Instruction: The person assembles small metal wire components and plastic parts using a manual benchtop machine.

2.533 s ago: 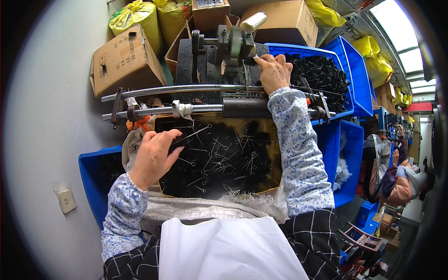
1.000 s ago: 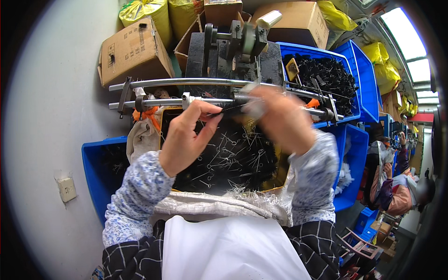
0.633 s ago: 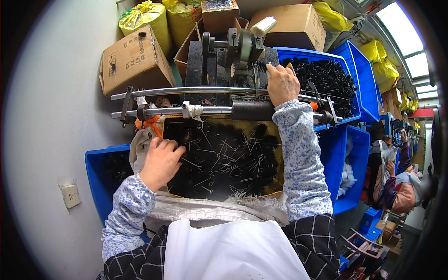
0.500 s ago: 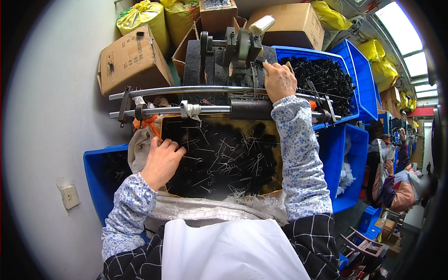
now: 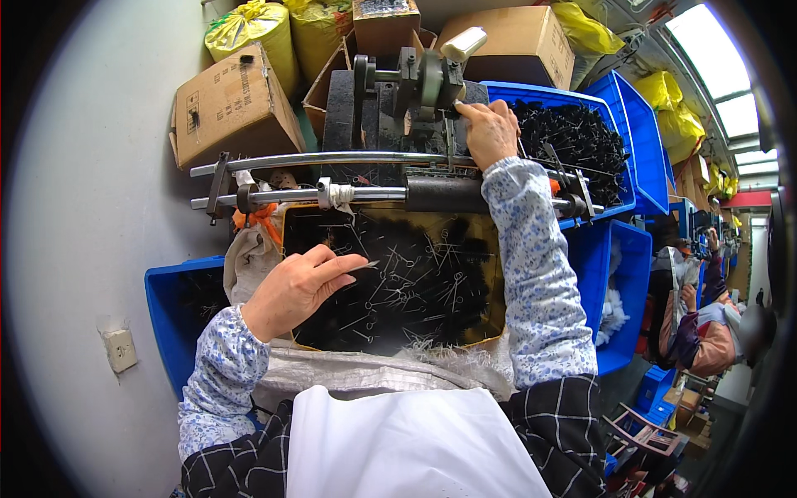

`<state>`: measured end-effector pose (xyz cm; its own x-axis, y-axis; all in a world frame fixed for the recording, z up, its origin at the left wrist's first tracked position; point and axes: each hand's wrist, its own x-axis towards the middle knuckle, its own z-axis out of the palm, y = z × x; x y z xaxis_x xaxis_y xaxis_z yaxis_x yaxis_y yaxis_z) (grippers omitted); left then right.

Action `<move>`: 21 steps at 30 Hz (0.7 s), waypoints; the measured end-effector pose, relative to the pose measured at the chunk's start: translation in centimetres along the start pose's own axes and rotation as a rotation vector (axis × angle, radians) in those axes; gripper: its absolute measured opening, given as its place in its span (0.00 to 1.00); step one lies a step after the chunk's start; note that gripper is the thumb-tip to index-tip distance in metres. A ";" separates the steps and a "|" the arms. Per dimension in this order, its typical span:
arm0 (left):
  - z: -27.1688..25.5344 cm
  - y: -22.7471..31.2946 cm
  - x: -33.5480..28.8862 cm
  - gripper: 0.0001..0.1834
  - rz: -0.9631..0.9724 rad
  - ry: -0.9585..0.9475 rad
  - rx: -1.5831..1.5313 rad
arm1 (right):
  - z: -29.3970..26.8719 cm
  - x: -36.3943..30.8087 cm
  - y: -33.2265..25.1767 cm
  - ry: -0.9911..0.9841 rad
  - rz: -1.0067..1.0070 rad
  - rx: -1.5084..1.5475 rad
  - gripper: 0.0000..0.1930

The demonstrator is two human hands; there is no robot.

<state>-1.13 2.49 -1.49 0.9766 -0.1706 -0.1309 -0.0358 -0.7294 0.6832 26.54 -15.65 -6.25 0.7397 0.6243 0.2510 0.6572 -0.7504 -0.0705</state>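
My left hand [image 5: 292,289] is closed in a pinch over the left side of a yellow bin [image 5: 493,319]. A thin pale pointed piece [image 5: 365,266] sticks out from its fingertips; its exact kind is unclear. Inside the bin lie many small black wire brushes [image 5: 403,295] with looped metal stems. My right hand [image 5: 491,133] is up at the bench machine [image 5: 432,83], its fingers closed beside the round wheel. Whatever those fingers hold, if anything, is hidden by the hand.
Two metal rails [image 5: 290,196] cross between me and the machine. Blue crates [image 5: 635,166] stand at right, one full of black brushes [image 5: 573,141]. Another blue crate [image 5: 166,315] is at left by the wall. Cardboard boxes [image 5: 237,108] stand behind; a person [image 5: 706,324] sits far right.
My left hand has risen off the brushes and now pinches a thin pale piece. My right hand has shifted slightly left toward the wheel; the black brush at its fingers no longer shows.
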 end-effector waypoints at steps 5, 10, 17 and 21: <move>0.6 -0.4 -0.1 0.19 0.121 0.192 -0.032 | -0.7 -0.7 0.0 -0.016 0.057 -0.143 0.15; -1.4 0.1 -0.7 0.22 -0.042 0.105 0.006 | -0.8 -2.5 0.6 -0.020 0.222 -0.077 0.20; -1.9 0.6 -0.9 0.18 0.073 0.157 -0.075 | 0.3 -1.4 -2.6 0.077 0.136 -0.012 0.17; -2.3 2.1 -0.4 0.15 0.081 0.131 -0.117 | 0.7 -0.7 -5.5 0.125 0.080 -0.065 0.08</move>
<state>-1.06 2.55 1.63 0.9911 -0.1318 0.0175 -0.0977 -0.6332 0.7678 22.52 -11.83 -6.77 0.7634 0.5329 0.3651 0.5829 -0.8118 -0.0338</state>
